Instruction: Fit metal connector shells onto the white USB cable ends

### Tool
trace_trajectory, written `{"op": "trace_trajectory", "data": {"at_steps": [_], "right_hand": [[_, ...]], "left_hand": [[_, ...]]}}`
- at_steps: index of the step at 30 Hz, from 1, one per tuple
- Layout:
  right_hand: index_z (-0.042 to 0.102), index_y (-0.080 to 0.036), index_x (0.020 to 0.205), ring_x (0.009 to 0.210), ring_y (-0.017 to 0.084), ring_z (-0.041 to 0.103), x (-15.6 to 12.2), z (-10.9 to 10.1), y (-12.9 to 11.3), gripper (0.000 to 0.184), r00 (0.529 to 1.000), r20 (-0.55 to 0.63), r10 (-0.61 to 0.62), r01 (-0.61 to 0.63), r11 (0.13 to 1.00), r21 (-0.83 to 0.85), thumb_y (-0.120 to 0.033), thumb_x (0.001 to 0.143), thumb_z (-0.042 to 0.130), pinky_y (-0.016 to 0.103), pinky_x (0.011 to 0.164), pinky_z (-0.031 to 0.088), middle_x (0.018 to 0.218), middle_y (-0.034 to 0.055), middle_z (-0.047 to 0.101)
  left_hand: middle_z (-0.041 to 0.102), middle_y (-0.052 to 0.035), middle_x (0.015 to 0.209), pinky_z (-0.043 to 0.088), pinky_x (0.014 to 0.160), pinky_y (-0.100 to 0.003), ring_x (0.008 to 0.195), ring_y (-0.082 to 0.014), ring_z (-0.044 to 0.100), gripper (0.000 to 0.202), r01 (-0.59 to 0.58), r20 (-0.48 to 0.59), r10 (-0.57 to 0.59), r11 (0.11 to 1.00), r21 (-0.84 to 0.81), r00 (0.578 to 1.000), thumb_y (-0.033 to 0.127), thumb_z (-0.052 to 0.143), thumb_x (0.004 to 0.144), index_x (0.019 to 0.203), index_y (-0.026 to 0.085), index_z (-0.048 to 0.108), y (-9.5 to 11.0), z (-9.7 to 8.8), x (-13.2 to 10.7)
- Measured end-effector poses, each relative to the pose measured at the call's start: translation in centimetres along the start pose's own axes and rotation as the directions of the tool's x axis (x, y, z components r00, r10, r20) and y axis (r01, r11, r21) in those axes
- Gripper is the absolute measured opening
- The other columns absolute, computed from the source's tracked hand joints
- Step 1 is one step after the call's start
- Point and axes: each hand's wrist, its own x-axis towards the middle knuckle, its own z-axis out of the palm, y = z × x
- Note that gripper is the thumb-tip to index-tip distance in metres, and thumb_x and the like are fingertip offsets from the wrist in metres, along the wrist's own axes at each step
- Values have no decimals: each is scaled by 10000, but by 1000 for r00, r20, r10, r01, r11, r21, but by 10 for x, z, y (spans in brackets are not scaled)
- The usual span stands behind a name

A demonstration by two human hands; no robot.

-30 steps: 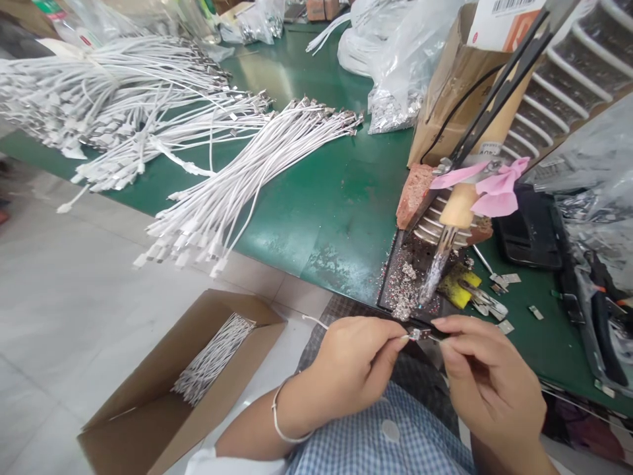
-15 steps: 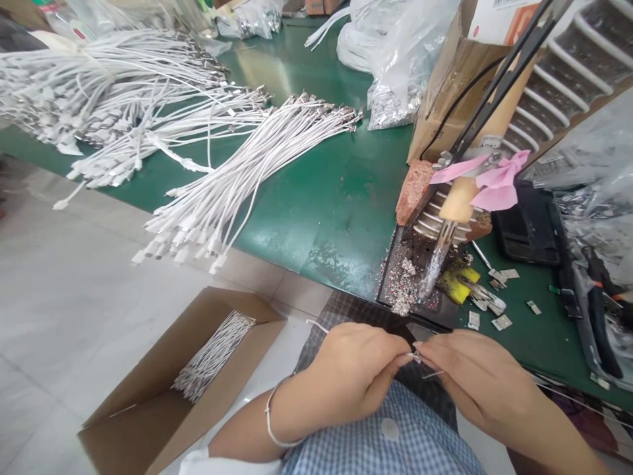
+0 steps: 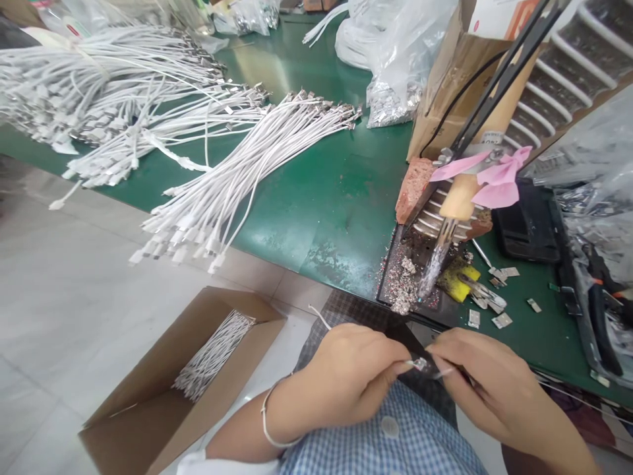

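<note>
My left hand [image 3: 353, 376] is closed in a pinch on the metal connector end [image 3: 420, 363] of a white cable [image 3: 319, 316], whose tail pokes out behind the knuckles. My right hand [image 3: 487, 389] is also pinched, its fingertips meeting the same connector from the right and holding a thin metal piece. Both hands hover over my lap, just in front of the green table [image 3: 321, 198]. A soldering iron [image 3: 445, 231] rests tip-down above a black tray [image 3: 410, 277] of solder scraps, just beyond my hands.
Bundles of white cables [image 3: 237, 178] lie across the table's left and middle. An open cardboard box [image 3: 163, 389] with finished cables stands on the floor at lower left. Small metal shells [image 3: 499, 310], a yellow sponge [image 3: 457, 280], plastic bags and a brown box [image 3: 450, 92] crowd the right.
Both hands dropped slightly from the tray's edge toward my lap, keeping the connector pinched between them; the right hand's fingers shifted on the metal piece.
</note>
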Motion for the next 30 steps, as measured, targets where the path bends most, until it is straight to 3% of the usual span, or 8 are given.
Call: {"op": "trace_trajectory", "data": {"at_steps": [3, 6, 8, 11, 18, 22, 30], "right_hand": [[552, -217, 1110, 760, 175, 670, -4, 7, -3, 230, 983, -111, 145, -110, 956, 272, -140, 893, 548, 255, 568, 545, 880, 53, 663], [543, -225, 984, 720, 140, 641, -3, 22, -8, 208, 921, -294, 257, -120, 902, 414, -48, 874, 543, 243, 592, 539, 856, 21, 611], [551, -214, 922, 782, 145, 668, 0, 32, -11, 207, 885, -382, 265, -115, 921, 372, -20, 849, 567, 270, 676, 570, 909, 23, 597], [566, -205, 889, 888, 174, 687, 5, 40, -12, 191, 876, -427, 226, -103, 951, 290, -26, 830, 601, 303, 747, 599, 977, 42, 596], [596, -198, 931, 908, 176, 669, 16, 39, -9, 226, 849, -495, 184, -86, 973, 213, -2, 823, 625, 327, 807, 596, 987, 48, 631], [608, -201, 915, 881, 183, 672, 19, 37, -7, 209, 840, -507, 192, -102, 974, 201, -19, 820, 647, 341, 781, 599, 963, 43, 637], [627, -222, 940, 874, 193, 674, 23, 35, -9, 224, 839, -512, 183, -100, 977, 186, -30, 826, 643, 358, 746, 613, 960, 42, 620]], "left_hand": [[693, -13, 689, 433, 548, -239, 562, -124, 622, 145, 44, -69, -47, 998, -37, 997, 164, 496, 986, 950, 139, 635, -1, 0, 1], [705, -20, 691, 464, 566, -222, 571, -122, 628, 141, 90, -133, -99, 994, -66, 986, 179, 511, 987, 938, 145, 638, -2, 2, 4], [715, -23, 704, 483, 577, -219, 583, -123, 636, 139, 123, -170, -134, 990, -74, 976, 189, 521, 986, 931, 153, 643, -2, 3, 7], [730, -31, 725, 502, 581, -212, 594, -122, 651, 148, 160, -184, -174, 983, -85, 967, 178, 526, 979, 924, 148, 660, -3, 4, 12], [740, -31, 736, 512, 580, -209, 600, -123, 660, 172, 158, -189, -165, 986, -49, 968, 177, 521, 976, 909, 141, 676, -6, 3, 22], [733, -25, 713, 506, 583, -209, 566, -114, 640, 181, 173, -153, -178, 984, -45, 972, 169, 511, 977, 911, 135, 677, -7, 2, 25], [741, -28, 724, 500, 577, -216, 595, -122, 654, 171, 135, -210, -139, 990, -33, 968, 173, 520, 977, 913, 143, 676, -9, 2, 25]]}}
